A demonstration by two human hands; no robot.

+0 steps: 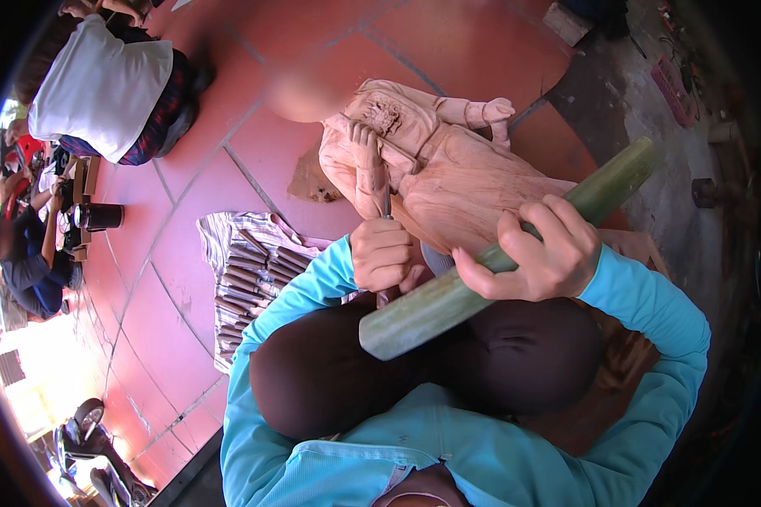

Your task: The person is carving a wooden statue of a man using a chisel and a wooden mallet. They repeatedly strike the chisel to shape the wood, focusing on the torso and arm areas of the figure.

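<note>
My left hand (383, 256) is closed round the handle of a carving chisel, and its narrow metal blade (387, 205) points away from me at the statue. My right hand (543, 251) grips a thick green bar-shaped mallet (435, 313), angled from near my lap up to the far right. The mallet's near end hangs over my knees, close to the chisel handle's lower end. In front of me lies a carved, pinkish wooden statue (473, 190) in robes, one carved hand raised at its chest. The chisel tip is beside that carved forearm; whether they touch I cannot tell.
Several dark-handled carving tools (254, 275) lie on a striped cloth (216, 232) at my left. A wood block (315, 176) sits beside the statue on red floor tiles. Other people (101, 84) sit at the far left, near a dark pot (99, 217). A pink basket (674, 91) stands far right.
</note>
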